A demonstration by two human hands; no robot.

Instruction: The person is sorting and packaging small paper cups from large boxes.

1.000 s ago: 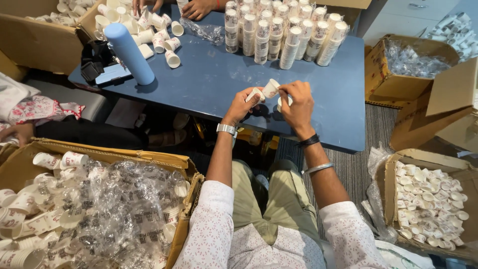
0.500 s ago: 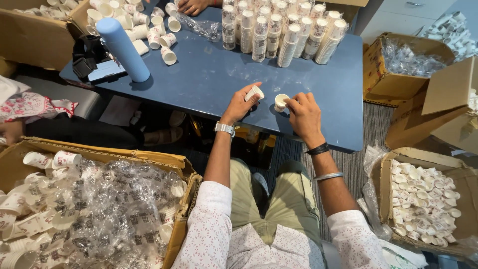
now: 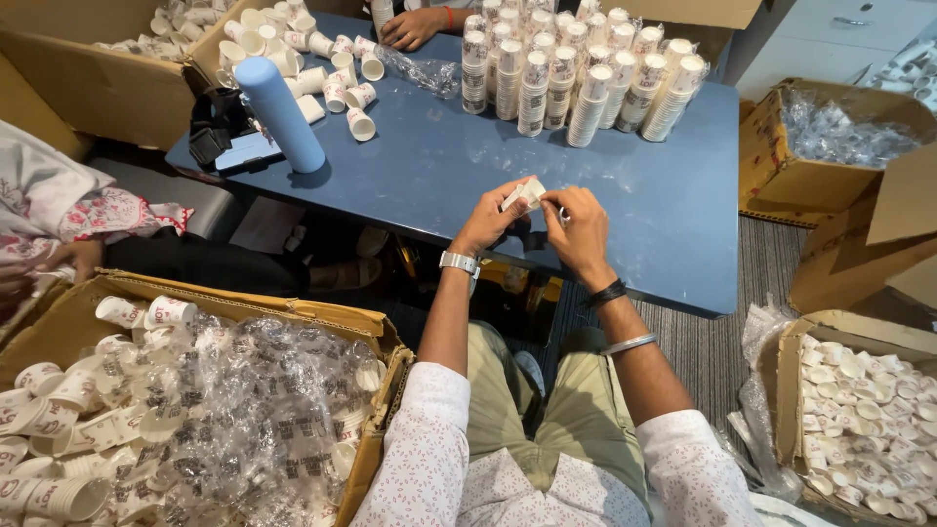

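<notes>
Over the near edge of the blue table (image 3: 439, 176), my left hand (image 3: 488, 220) and my right hand (image 3: 578, 226) meet, fingers pinched together on small white paper cups (image 3: 525, 191). The cups lie on their side between the two thumbs. A watch sits on my left wrist, a dark band and a metal bangle on my right. Several tall stacks of the same cups (image 3: 576, 73) stand at the far side of the table.
A light blue bottle (image 3: 281, 113) stands at the table's left beside loose cups (image 3: 332, 68). Another person's hand (image 3: 410, 27) rests at the far edge. Cardboard boxes of cups sit at lower left (image 3: 156, 390), lower right (image 3: 869, 420) and right (image 3: 830, 146).
My hands were apart half a second ago, each holding a cup. They have come together again with the cups pressed between them.
</notes>
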